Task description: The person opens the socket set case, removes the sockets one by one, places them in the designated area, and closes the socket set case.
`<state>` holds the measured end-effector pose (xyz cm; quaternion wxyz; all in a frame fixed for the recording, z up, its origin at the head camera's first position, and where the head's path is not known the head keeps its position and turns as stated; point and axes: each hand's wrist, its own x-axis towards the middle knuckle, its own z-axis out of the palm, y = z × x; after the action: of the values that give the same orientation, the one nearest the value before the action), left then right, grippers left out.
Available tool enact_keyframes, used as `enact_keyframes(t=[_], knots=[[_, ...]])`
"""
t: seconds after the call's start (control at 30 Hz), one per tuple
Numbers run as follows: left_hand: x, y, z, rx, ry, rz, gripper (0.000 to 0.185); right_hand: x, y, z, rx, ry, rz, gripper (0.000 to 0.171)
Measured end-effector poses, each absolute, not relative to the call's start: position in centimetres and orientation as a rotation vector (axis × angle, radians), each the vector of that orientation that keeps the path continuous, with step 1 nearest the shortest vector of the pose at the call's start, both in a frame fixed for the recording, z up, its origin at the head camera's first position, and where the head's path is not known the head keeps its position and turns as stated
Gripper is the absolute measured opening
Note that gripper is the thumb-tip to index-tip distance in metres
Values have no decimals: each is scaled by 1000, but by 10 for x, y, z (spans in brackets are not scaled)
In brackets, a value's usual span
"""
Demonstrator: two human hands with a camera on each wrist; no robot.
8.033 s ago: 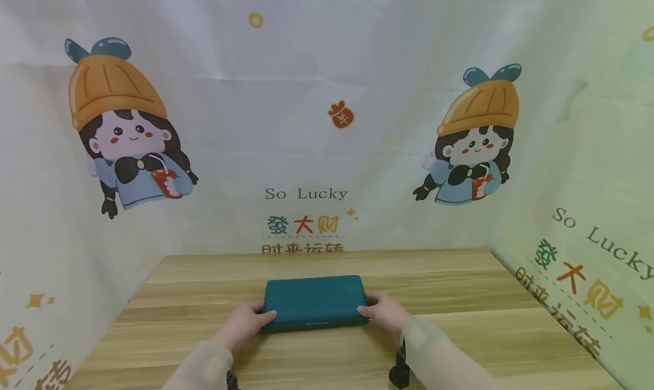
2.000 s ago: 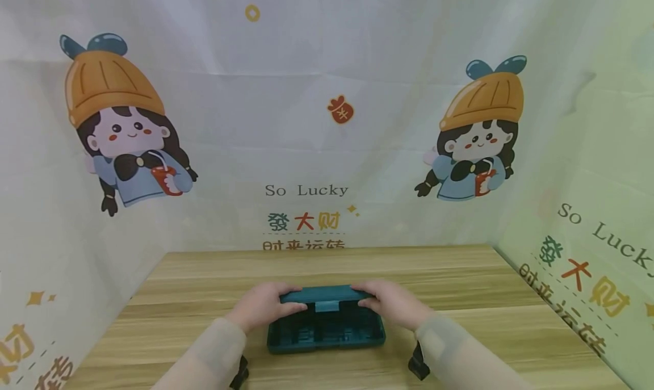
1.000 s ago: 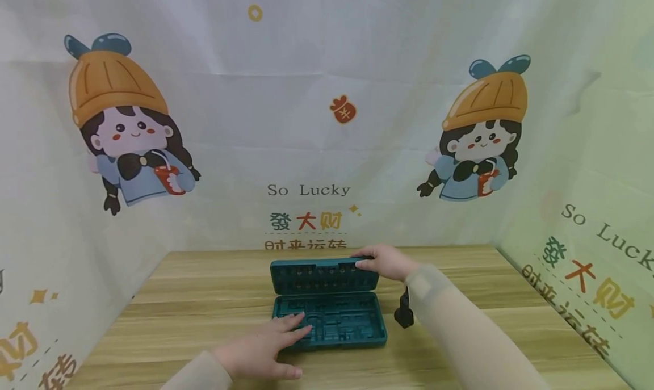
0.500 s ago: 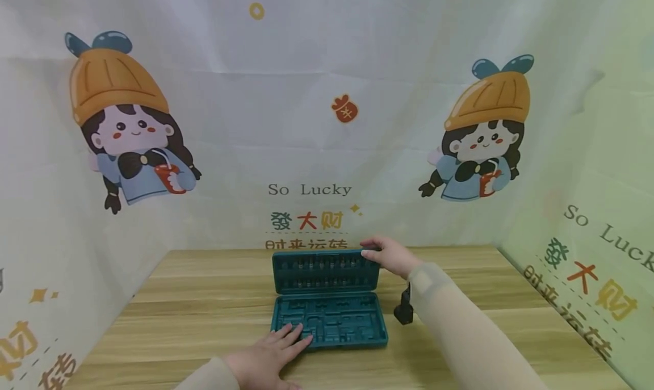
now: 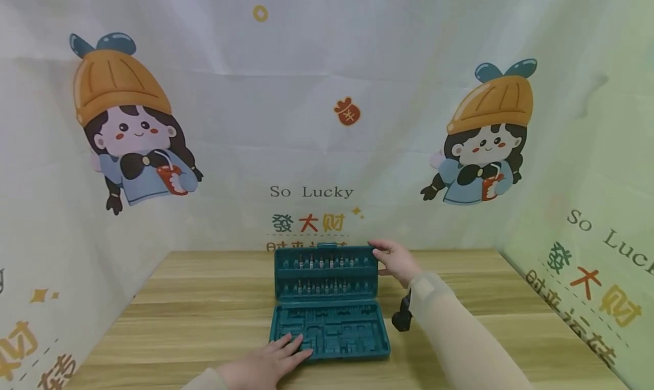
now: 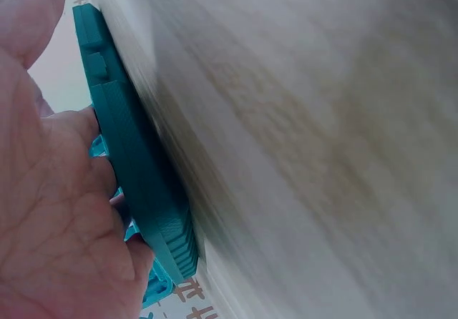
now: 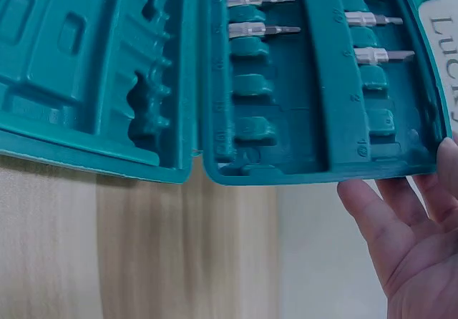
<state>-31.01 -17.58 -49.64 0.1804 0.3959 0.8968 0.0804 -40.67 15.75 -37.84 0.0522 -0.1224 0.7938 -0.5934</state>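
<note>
A teal plastic bit case (image 5: 332,330) lies unfolded on the wooden table, its lid (image 5: 327,273) standing up at the back. Two rows of screwdriver bits (image 7: 247,29) sit in the lid; the base has moulded recesses with no tools in them. My left hand (image 5: 263,364) rests on the base's front left edge with fingers extended, fingertips over the inside. In the left wrist view the palm is beside the case's front wall (image 6: 139,162). My right hand (image 5: 398,262) holds the lid's upper right corner, the thumb at the rim and fingers at its side, partly behind it.
The wooden table (image 5: 194,299) reaches back to a printed cloth (image 5: 230,123) that hangs behind and along both sides. A black wrist camera (image 5: 402,317) hangs under the right wrist, close to the case's right side.
The case was closed between both hands; then its lid was raised and has swung back to upright. The left hand left the lid for the base's front edge; the right stayed at the lid.
</note>
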Motion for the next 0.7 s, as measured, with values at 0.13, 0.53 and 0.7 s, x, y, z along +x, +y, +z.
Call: enact_keyframes(t=[0.13, 0.53, 0.7], knots=[[-320, -184, -514, 1266, 2519, 174, 78, -408, 155, -387, -369, 2383, -1822, 46], [-306, -185, -502, 1179, 2450, 251, 65, -417, 152, -411, -289, 2332, -1812, 70], [-288, -178, -479, 1165, 2470, 226, 63, -419, 154, -419, -258, 2329, -1777, 82]])
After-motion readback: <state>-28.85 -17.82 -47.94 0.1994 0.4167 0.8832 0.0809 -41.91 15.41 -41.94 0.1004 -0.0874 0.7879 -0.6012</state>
